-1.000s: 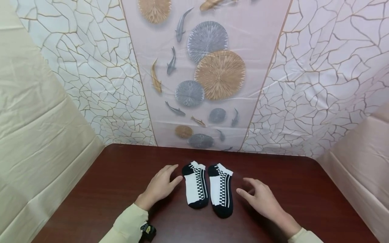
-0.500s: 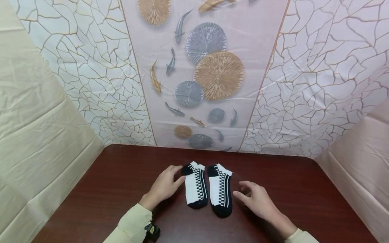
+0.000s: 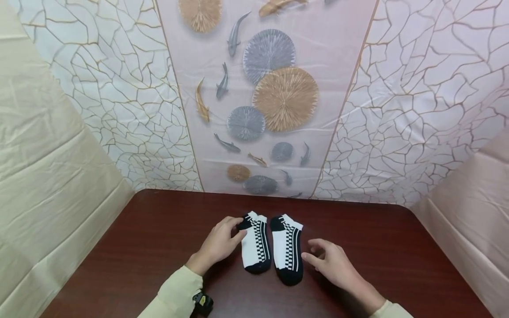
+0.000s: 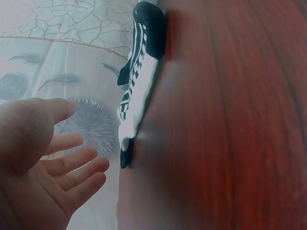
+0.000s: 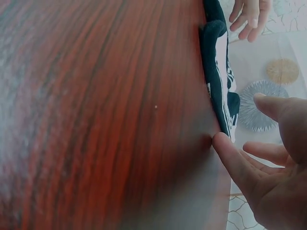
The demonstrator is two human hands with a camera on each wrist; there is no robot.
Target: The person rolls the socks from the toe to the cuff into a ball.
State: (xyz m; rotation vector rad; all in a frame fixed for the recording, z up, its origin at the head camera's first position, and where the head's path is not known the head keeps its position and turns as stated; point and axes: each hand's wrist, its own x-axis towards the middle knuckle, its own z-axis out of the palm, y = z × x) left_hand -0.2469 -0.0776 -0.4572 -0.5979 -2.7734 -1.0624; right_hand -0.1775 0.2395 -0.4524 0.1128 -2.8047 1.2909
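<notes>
1. A printed backdrop (image 3: 254, 97) of fish and round discs rises behind the table.
2. The dark red-brown table (image 3: 167, 229) bears the pair of socks, laid between the two hands.
3. The left hand (image 3: 218, 240), fingers loosely spread, holds nothing; its fingertips are just beside the left sock's heel.
4. The right hand (image 3: 334, 263), relaxed with bent fingers, also holds nothing, near the right sock's outer edge; whether it touches, I cannot tell.
5. The right sock (image 3: 280, 247) and left sock (image 3: 249, 247) lie flat, side by side, cuff openings toward the backdrop.
</notes>
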